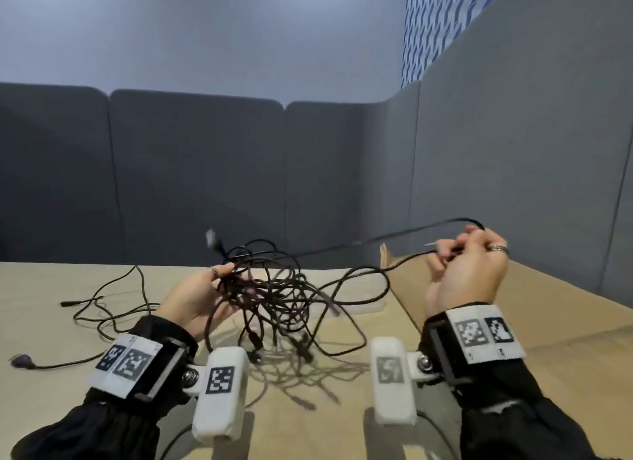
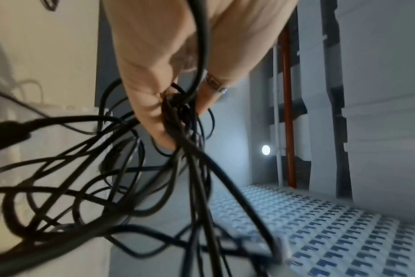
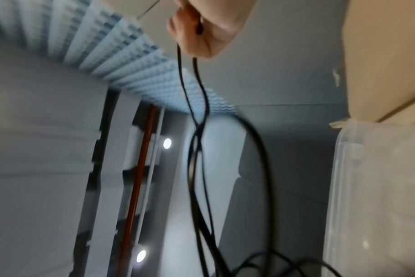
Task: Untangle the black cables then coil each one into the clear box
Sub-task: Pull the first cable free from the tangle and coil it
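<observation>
- Nearest, on each wrist sits a white camera housing with black-and-white coded markers (image 1: pixel 221 379), strapped over black sleeves.
- The left hand (image 1: pixel 197 300) is raised above the pale wooden table (image 1: pixel 61 384), its fingers curled round the tangled bunch of thin black cables (image 1: pixel 274 288); in the left wrist view the fingers (image 2: pixel 149 112) close on several strands at once.
- Loops of that bunch hang down to the table, and the plug ends dangle beneath.
- The right hand (image 1: pixel 466 271) is lifted to the side, pinching a doubled-over length of one black cable (image 1: pixel 394 235), which runs back taut to the tangle; in the right wrist view two strands drop from its fingers (image 3: pixel 190 41).
- A separate black cable (image 1: pixel 113 309) lies loose on the table to the left.
- The clear plastic box (image 3: pixel 377 187) stands just beyond the tangle and appears to hold no cable yet; I judge the untangling barely begun.
- To do this step well: loosen the left hand's hold so strands can slip, follow the pulled cable to its plug, and feed it through the loops rather than tugging, which would likely tighten knots.
- Furthest, grey padded partition panels (image 1: pixel 198 178) enclose the table.
</observation>
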Motion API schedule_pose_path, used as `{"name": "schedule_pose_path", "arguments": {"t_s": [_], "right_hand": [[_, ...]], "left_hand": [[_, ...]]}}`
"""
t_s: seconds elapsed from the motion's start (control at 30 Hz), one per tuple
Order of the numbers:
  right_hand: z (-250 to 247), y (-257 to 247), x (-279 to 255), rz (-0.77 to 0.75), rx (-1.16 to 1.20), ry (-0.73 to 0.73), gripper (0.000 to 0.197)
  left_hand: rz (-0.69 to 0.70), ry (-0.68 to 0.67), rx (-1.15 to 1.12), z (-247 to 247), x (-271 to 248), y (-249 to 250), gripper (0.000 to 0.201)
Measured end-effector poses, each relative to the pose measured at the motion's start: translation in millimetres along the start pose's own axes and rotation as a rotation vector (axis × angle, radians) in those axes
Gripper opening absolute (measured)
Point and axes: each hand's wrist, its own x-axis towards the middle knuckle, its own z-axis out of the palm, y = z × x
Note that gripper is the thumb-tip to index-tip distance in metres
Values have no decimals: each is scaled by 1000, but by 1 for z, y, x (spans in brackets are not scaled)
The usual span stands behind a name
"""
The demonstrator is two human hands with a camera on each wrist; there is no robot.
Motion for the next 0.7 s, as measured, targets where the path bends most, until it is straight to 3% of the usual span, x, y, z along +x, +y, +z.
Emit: {"name": "schedule_pose_path", "arguments": {"t_s": [0.1,0.2,0.33,0.4,0.47,0.5,0.57,0.63,0.7], "right_hand": [[-2,0,6,37,-137,-12,19],[-1,11,-2,88,-523,-322,19],[2,14,-11,126,-694,-613,21],[3,11,-12,124,-710,-662,22],[4,8,-13,125,-683,-713,23],[4,7,-14,138,-648,-746,23],[5,4,-17,166,-567,-812,22],[6,2,-20,168,-472,-840,21],[7,2,-19,120,-371,-791,20]], "left_hand": [[98,83,206,-4,2,2,9],[96,64,483,-4,-1,0,8],[59,70,992,-8,-22,17,37],[155,163,1394,-2,-36,33,54],[354,260,1783,8,-38,43,70],[470,228,1848,16,-35,45,74],[530,-80,1726,37,-32,40,81],[326,-398,1533,58,-26,24,81],[194,-584,1588,65,-15,4,51]]}}
